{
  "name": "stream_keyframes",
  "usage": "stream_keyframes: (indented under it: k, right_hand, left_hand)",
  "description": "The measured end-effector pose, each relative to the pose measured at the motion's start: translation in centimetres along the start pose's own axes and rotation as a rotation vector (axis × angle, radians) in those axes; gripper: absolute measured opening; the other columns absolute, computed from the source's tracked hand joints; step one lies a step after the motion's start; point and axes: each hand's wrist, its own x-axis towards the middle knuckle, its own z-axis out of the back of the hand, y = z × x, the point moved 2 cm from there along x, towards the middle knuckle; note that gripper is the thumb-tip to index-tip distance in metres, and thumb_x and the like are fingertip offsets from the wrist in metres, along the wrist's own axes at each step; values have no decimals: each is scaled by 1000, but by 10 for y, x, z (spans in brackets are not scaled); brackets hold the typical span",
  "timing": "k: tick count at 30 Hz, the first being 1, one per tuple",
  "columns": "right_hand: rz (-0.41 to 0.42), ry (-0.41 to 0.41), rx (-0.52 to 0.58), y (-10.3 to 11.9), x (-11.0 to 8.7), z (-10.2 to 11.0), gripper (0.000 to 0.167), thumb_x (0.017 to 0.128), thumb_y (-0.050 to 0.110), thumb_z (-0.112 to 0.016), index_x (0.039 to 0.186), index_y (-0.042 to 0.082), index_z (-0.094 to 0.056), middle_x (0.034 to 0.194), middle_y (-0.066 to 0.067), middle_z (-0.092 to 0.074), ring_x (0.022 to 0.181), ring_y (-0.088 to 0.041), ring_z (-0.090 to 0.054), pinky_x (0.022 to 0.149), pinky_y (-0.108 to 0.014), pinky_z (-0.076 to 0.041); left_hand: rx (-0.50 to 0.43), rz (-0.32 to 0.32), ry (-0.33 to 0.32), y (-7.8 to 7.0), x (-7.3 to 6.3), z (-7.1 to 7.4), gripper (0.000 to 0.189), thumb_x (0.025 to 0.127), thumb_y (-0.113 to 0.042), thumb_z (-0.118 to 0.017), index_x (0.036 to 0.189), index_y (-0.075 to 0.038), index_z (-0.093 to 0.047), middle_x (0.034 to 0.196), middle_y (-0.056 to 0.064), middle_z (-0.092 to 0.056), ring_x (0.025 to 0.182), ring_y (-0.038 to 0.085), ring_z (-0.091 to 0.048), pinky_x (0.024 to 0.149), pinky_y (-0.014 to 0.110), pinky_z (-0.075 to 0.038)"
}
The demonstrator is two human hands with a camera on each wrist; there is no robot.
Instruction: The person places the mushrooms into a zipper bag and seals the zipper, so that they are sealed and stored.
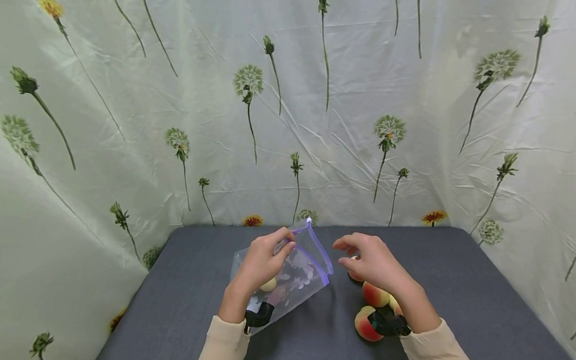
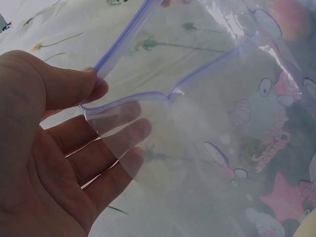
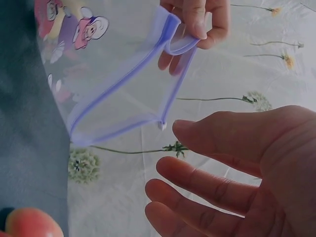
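Observation:
My left hand [image 1: 260,260] pinches the purple zip edge of a clear zip bag [image 1: 290,303] between thumb and index finger, its other fingers spread behind the plastic. The bag, printed with cartoon sea figures, hangs tilted with its mouth parted toward the right. A pale yellow round thing [image 1: 268,284] lies inside it. A white zip slider [image 3: 162,125] sits at one corner of the mouth. My right hand [image 1: 370,260] hovers just right of the mouth, holding nothing, thumb apart from loosely bent fingers. Below it on the table are several red-and-yellow peaches [image 1: 375,296], partly hidden by the hand and wrist.
A dark grey cloth covers the table [image 1: 184,308]. Behind and to the sides hangs a pale curtain [image 1: 211,122] with dandelion prints. A black band [image 1: 389,324] is strapped on the right wrist, another black band [image 1: 259,316] on the left.

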Motion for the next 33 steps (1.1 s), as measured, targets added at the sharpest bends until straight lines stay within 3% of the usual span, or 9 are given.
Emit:
stream_keyframes:
  k: [11, 17, 23, 28, 33]
  right_hand:
    - [6, -14, -19, -17, -19, 3, 25, 91, 9, -72, 115, 18, -73, 107, 7, -70, 94, -20, -65, 80, -42, -54]
    - [-10, 10, -19, -28, -33, 1, 28, 89, 11, -78, 115, 18, -72, 105, 6, -70, 92, -18, -65, 77, -41, -54]
    - [-29, 38, -18, -38, -46, -2, 36, 86, 6, -74, 120, 18, -72, 109, 1, -71, 93, -23, -66, 77, -41, -53]
    - [-27, 57, 33, -44, -56, -6, 36, 86, 8, -76, 120, 19, -71, 107, 2, -69, 90, -20, -68, 78, -40, -55]
    - [4, 70, 39, -50, -64, -13, 39, 84, 10, -81, 120, 20, -71, 104, 6, -67, 86, -14, -68, 76, -38, -55]
  left_hand:
    - [7, 3, 26, -1, -1, -1, 6, 102, -21, -62, 107, -19, -66, 83, 2, -66, 48, 6, -32, 50, 26, -33]
    - [9, -16, 20, -1, -1, -2, 5, 102, -21, -63, 106, -19, -66, 72, -4, -58, 49, 5, -32, 50, 25, -33]
    - [11, -20, 22, -1, -1, -3, 5, 101, -20, -63, 105, -18, -66, 69, -6, -54, 48, 5, -32, 50, 25, -33]
    - [19, -21, 19, -2, -1, -3, 5, 101, -19, -64, 105, -19, -66, 67, -11, -52, 46, 5, -32, 49, 25, -33]
    - [16, -22, 23, -2, 0, -3, 6, 101, -17, -65, 106, -18, -67, 72, -8, -58, 48, 5, -35, 49, 26, -34]
